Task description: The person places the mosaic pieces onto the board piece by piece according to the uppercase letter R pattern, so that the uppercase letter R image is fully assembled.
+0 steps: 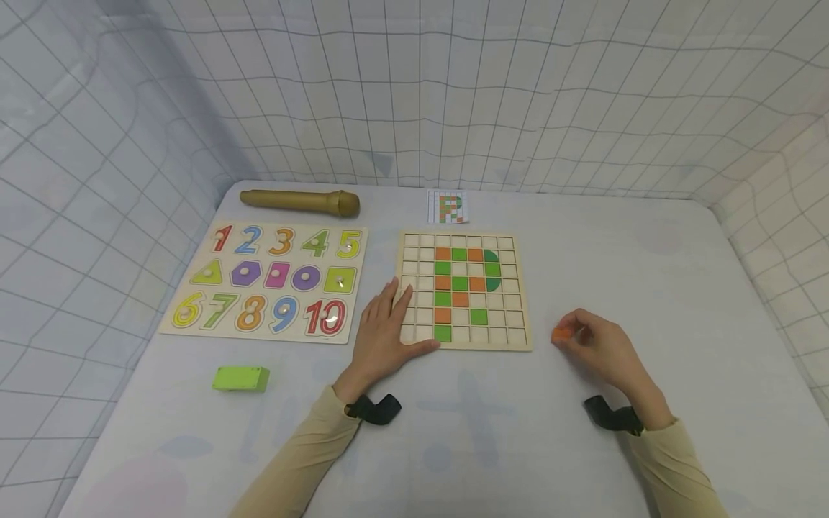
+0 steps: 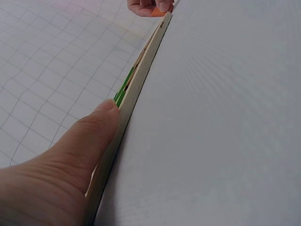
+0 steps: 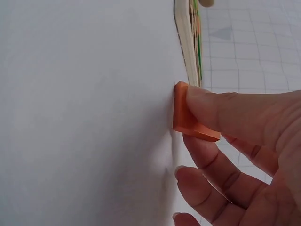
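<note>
A square wooden grid board [image 1: 512,316] bears orange and green square tiles and two dark green rounded pieces. My left hand [image 1: 383,334] rests at its front left corner, fingers spread along the left side. The left thumb [image 2: 96,125] lies on the front edge, close to a green tile [image 1: 443,334]. To the right of the board, my right hand [image 1: 599,345] pinches an orange square tile [image 3: 183,113] between thumb and forefinger, just over the table. In the right wrist view the other fingers curl loosely below the tile.
A small pattern card [image 1: 447,207] lies behind the board. On the left are a number-and-shape puzzle board [image 1: 259,284], a gold microphone [image 1: 298,201] and a green block [image 1: 241,379]. A checked curtain [image 1: 453,93] surrounds the white table [image 1: 648,252].
</note>
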A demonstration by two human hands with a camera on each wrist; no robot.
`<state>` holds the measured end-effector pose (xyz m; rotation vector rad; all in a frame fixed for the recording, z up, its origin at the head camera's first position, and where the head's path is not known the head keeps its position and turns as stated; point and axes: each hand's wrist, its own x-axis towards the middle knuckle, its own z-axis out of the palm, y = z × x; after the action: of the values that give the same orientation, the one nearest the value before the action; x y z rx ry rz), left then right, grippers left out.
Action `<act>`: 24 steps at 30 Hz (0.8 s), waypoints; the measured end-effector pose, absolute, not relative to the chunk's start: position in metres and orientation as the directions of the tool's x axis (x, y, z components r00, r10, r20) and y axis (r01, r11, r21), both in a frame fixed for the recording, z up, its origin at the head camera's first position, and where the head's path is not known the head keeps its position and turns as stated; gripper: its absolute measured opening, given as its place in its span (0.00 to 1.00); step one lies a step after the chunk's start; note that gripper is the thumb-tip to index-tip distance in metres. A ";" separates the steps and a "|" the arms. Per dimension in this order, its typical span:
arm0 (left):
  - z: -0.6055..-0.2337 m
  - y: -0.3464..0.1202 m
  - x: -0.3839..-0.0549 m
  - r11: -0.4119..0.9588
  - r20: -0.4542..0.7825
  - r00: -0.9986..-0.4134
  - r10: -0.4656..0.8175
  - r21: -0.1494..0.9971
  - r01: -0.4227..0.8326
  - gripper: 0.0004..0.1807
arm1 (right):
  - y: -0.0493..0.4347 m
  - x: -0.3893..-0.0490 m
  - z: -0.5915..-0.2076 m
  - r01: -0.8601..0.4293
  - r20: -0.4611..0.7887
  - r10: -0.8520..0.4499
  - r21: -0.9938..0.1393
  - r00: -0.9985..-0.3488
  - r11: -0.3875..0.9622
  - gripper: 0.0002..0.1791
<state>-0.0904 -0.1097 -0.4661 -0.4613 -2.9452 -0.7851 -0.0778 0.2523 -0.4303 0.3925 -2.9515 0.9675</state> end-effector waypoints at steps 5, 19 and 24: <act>-0.466 -0.110 -0.090 0.823 0.139 -0.953 0.268 0.482 0.302 0.57 | 0.244 -0.079 -0.431 -0.231 0.093 -0.225 -0.638 -0.970 0.735 0.10; -0.465 -0.109 -0.089 0.819 0.140 -0.953 0.269 0.487 0.303 0.57 | 0.197 -0.093 -0.430 -0.238 0.027 -0.339 -0.765 -0.940 0.599 0.11; -0.465 -0.110 -0.089 0.816 0.145 -0.952 0.271 0.490 0.307 0.57 | 0.186 -0.098 -0.429 -0.254 0.022 -0.367 -0.760 -0.930 0.598 0.11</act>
<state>-0.0891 -0.1098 -0.4646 -0.4667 -2.9279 -0.8077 -0.0977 0.1860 -0.4288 0.5722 -2.9288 1.3566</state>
